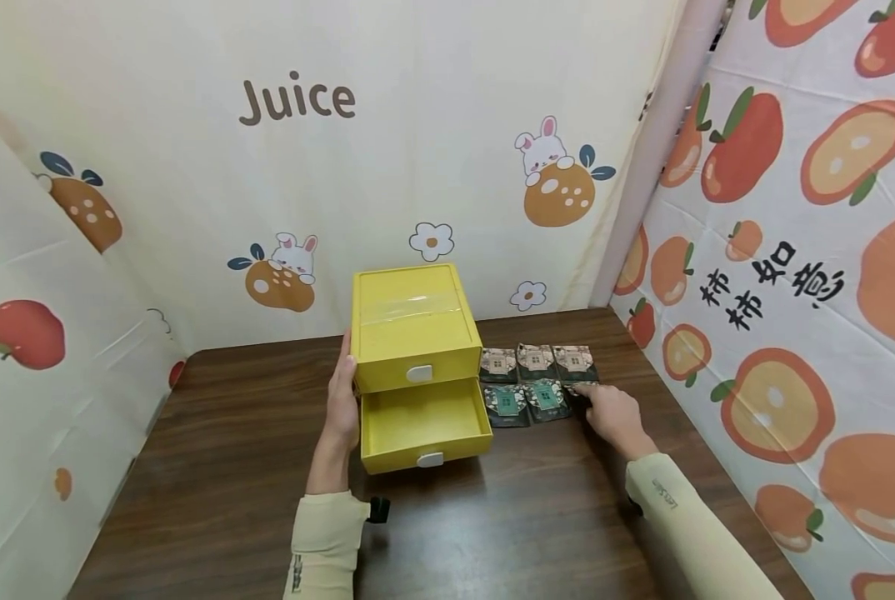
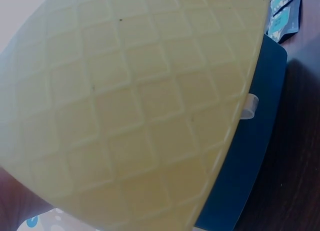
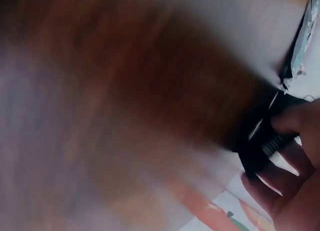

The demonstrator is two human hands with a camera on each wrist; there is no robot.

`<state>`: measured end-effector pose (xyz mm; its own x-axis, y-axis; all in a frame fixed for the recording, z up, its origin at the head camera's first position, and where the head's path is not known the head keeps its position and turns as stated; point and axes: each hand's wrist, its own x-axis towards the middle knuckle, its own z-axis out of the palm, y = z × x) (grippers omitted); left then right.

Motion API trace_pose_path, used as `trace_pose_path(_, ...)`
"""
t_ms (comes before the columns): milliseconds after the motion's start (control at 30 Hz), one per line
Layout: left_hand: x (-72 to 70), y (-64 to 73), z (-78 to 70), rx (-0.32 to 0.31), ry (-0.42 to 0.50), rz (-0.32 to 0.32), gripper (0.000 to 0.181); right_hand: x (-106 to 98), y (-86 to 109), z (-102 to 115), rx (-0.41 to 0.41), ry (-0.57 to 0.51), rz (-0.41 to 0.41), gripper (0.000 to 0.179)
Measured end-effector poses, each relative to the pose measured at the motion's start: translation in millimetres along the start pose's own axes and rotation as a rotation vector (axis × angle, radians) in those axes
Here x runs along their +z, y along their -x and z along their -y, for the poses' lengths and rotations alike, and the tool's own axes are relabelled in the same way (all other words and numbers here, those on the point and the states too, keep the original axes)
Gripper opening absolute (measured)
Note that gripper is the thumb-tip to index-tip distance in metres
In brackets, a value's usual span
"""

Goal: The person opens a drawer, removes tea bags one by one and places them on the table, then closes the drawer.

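Observation:
A small yellow drawer box [image 1: 416, 329] stands on the table, its lower drawer [image 1: 421, 421] pulled out with a bare inside. My left hand [image 1: 342, 400] lies along the box's left side; the diamond-patterned side wall [image 2: 130, 91] fills most of the left wrist view. Right of the box lie several flat printed sachets, among them a green-labelled sachet [image 1: 547, 398] and a beige-labelled sachet [image 1: 575, 361]. At the right end of the front row, my right hand [image 1: 616, 414] pinches a dark sachet [image 3: 257, 153] between thumb and fingers.
The dark wooden table [image 1: 215, 467] reaches back to a printed curtain [image 1: 432, 150]. A fruit-patterned sheet [image 1: 777, 333] hangs along the right edge. Each drawer has a white pull tab [image 1: 430, 459] in front. Clear tape [image 1: 410, 307] crosses the box top.

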<state>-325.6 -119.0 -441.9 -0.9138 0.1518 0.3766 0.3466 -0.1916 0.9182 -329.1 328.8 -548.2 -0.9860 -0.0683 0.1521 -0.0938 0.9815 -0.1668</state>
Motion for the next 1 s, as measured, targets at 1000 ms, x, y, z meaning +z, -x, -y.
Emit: trace_pose_path(1000,-0.1,-1.4,1.5,0.015,0.022,0.009,0.052,-11.3,-2.7,0.7,0.038,-0.114,0.274,0.06)
